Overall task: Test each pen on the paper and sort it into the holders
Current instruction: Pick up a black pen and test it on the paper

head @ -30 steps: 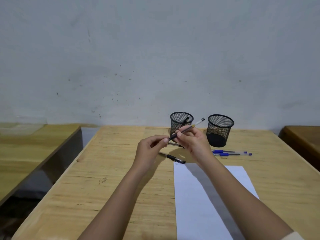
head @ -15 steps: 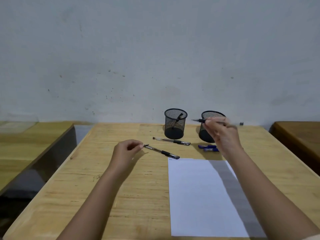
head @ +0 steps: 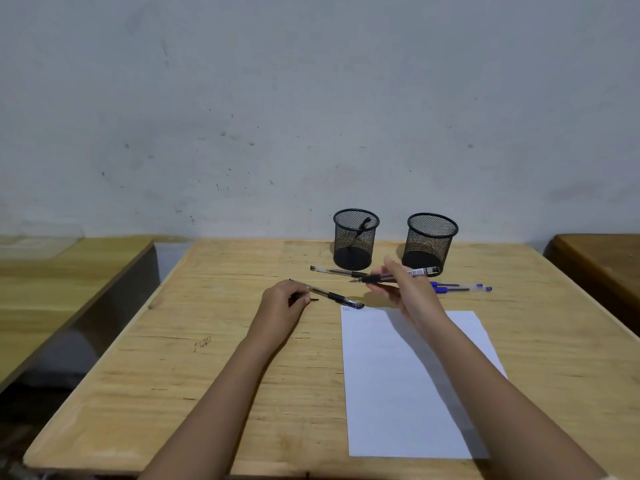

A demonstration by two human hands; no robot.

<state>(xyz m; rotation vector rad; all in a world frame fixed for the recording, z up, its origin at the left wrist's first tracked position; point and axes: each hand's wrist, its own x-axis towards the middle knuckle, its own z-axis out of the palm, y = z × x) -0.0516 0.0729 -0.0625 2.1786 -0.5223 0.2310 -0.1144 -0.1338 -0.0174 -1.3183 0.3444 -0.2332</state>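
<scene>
Head view: an uncapped black pen (head: 372,279) is being pinched in the right hand (head: 405,296) and held above the table (head: 207,375), just beyond the far edge of the paper (head: 408,393). Its long axis is being kept roughly left-to-right, tip leftward; tipping the point down and drawing it toward the person is judged necessary for testing. The right hand is being held nearer the paper. A small dark piece, probably the cap (head: 311,300), is being gripped by the left hand (head: 280,306), well apart, beside a lying pen (head: 337,297).

Two holders (head: 356,237) stand behind the paper (head: 398,393), pens (head: 457,288) between.
</scene>
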